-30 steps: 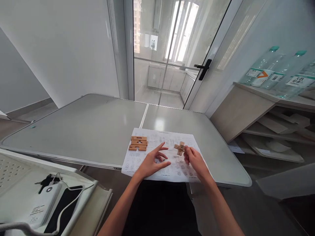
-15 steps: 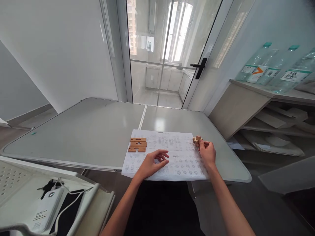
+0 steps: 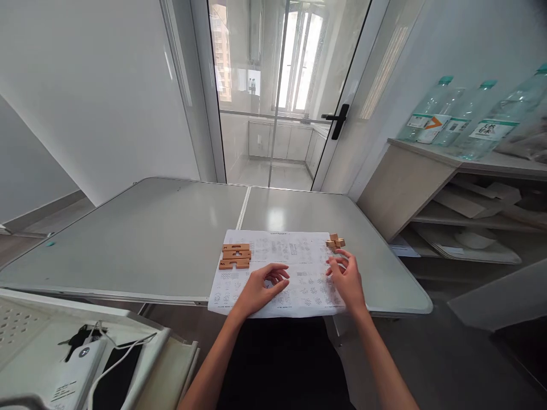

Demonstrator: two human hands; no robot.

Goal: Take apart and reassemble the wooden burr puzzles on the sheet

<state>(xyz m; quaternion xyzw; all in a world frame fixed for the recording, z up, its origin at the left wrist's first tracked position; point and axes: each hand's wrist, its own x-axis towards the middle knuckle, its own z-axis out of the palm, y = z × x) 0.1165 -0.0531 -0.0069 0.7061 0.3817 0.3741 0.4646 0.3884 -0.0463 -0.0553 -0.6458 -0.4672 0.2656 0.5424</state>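
Wooden block assembly [image 3: 335, 243] at the far right corner of a printed sheet [image 3: 314, 267], apparently across its edge and partly over bare worktop [image 3: 179, 228]. Three notched wooden pieces [image 3: 236, 255] side by side along the sheet's left edge, close enough to look almost touching.

Right hand [image 3: 345, 275] just on the near side of the assembly, fingers loosely bent and parted, nothing pinched; contact with the blocks impossible to tell. Left hand [image 3: 267, 285] over the near middle of the sheet, fingers curved, thumb held away, nothing gripped; contact with the paper likewise unclear. Well apart from each other, both hands.

Main risk, as judged from here: a knock to the assembly from a stray right fingertip, with so little clearance. Possible result: a turn, a slide off the paper, or loosened blocks if only lightly fitted together. Second risk: a tugged sheet, from a dragging wrist or from the near edge, seemingly hanging past the worktop, catching on dark clothing [image 3: 282, 364] below. Would disturb everything resting on it. Third: a careless pick at one notched piece, liable to shove its neighbours out of line because of the tight spacing.
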